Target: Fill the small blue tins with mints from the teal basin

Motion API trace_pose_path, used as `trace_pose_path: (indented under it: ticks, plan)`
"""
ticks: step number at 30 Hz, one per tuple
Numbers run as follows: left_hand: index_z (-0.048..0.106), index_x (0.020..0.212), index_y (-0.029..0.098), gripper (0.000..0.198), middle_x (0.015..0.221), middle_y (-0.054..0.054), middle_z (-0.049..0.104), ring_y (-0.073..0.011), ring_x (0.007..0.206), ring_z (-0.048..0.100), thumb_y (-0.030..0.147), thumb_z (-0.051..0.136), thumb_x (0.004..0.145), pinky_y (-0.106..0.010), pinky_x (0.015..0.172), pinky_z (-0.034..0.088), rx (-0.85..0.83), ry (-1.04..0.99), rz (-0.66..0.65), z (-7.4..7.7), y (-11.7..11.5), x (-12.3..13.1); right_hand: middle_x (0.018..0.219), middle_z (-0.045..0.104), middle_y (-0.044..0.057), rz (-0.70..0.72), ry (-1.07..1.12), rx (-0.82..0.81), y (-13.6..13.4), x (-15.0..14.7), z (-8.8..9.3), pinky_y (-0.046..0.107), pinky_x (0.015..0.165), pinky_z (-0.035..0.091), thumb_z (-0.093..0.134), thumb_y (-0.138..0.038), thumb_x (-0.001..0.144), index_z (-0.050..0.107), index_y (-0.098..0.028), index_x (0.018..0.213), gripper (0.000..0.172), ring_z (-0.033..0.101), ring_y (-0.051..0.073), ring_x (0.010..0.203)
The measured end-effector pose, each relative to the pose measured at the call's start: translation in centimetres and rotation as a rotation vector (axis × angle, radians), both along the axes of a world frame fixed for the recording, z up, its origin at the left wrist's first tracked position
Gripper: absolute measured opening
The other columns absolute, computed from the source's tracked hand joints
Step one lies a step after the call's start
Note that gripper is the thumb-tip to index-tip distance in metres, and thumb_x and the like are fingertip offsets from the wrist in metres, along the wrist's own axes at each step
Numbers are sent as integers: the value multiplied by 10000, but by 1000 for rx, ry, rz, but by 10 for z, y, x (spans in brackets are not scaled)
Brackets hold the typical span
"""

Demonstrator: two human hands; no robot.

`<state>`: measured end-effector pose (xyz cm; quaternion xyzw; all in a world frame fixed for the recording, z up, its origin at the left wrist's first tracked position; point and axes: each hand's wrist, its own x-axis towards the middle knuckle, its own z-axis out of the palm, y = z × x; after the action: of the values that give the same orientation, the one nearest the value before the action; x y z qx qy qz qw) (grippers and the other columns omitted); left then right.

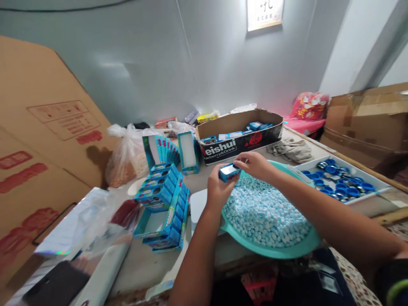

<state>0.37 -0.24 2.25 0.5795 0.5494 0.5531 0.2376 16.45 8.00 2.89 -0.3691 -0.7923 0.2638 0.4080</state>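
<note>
Small blue tin (228, 171) is held in the air between both hands, just above the far-left rim of the teal basin (287, 251). The left hand (218, 189) has its grip closed on the tin's near end from below, thumb and fingers pinching the sides. The right hand (255, 165) has its grip closed on the far end from above, fingertips on the top edge. The tin's pale, glossy face points up. It looks light, stiff and thin-walled, with a smooth skin that could slip. I judge the short sides and corners the surest places to hold it, with gentle pressure so the shell does not dent. Below and right of the grip, pale blue pellets (264, 216) fill the basin. Left of the grip, blue cartons (162, 187) are stacked on the counter (149, 263). Beyond the grip stands a cardboard box (242, 142), and farther right a white tray (366, 203) holds blue caps (341, 185).
</note>
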Motion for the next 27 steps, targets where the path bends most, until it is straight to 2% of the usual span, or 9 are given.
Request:
trace_pose_path:
  ticks: [8,15,20,27]
  plan:
    - [705,1123,183,561,1092,-70,741,-218,989,695,458,869,662,-310,879,543,-29,96,47,6,8,-5,706,638,6,-50,-159,86,-4,0,19,279,596,295,618,-201,959,764,-156,853,186,499,129,643]
    - [698,1134,191,609,1092,-61,737,-208,979,690,513,854,642,-300,883,533,-65,72,41,10,8,-5,769,646,36,-63,-167,193,-6,1,27,312,652,354,653,-227,969,739,-172,787,208,533,173,722]
    - [698,1122,194,626,1087,-61,741,-205,973,691,512,868,611,-289,872,530,-91,61,34,13,8,-4,795,625,45,-71,-180,221,-5,1,29,306,690,390,680,-229,975,761,-158,818,190,529,165,728]
    - [702,1108,185,647,1037,-61,739,-197,924,685,527,867,584,-277,827,531,-114,67,46,17,8,-1,875,636,48,68,-139,303,-1,3,28,265,748,425,691,-215,984,801,-159,948,129,567,142,793]
